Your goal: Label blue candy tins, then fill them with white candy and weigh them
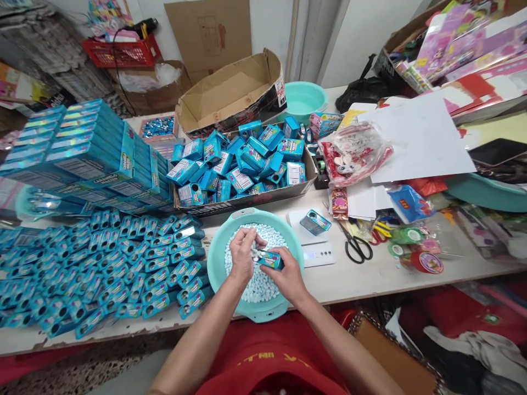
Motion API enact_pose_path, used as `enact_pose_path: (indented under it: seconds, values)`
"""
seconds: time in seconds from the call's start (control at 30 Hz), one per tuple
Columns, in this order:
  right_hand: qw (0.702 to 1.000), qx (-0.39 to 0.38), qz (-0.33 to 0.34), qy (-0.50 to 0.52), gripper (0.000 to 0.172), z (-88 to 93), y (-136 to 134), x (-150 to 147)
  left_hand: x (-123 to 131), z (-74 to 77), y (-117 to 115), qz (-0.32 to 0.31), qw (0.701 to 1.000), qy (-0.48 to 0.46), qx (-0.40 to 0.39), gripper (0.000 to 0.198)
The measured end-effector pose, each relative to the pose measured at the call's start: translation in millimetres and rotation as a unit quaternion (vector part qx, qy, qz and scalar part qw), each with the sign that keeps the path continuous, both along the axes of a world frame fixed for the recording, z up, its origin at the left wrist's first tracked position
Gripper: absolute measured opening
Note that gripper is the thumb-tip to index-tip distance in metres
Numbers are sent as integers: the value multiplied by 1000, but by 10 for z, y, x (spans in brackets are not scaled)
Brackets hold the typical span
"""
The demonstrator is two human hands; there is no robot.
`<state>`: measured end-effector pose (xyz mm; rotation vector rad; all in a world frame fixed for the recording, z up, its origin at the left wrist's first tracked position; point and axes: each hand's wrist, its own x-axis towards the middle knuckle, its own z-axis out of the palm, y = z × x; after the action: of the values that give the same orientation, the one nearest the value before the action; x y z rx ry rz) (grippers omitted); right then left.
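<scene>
A turquoise basin [214, 262] filled with small pale candies [259, 288] stands at the table's front edge. Over it my right hand [288, 274] grips a small blue box [270, 259], tilted with one end toward my left hand. My left hand [244, 253] is closed at that end, with a few pale candies showing by its fingers. Right of the basin another blue box [315, 222] lies on a white scale [319, 255] with a lit display.
Many blue boxes with round holes [156, 274] cover the left table, below stacked blue cartons [86, 148]. Behind the basin sits a cardboard tray [247, 203] heaped with boxes. Black scissors [357, 248], a plastic bag [358, 151] and white paper [420, 137] lie right.
</scene>
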<state>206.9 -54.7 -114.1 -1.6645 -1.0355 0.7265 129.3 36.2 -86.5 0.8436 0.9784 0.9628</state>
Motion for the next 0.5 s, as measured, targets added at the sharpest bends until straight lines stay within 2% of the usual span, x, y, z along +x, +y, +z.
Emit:
enact_pose_path:
  seconds: [0.37, 0.5]
  values:
    - [999, -2, -25, 27, 28, -8, -2, 43, 51, -60, -101, -15, 998, 31, 52, 21]
    - [998, -7, -32, 46, 27, 23, -4, 57, 60, -32, -113, -27, 998, 25, 51, 21]
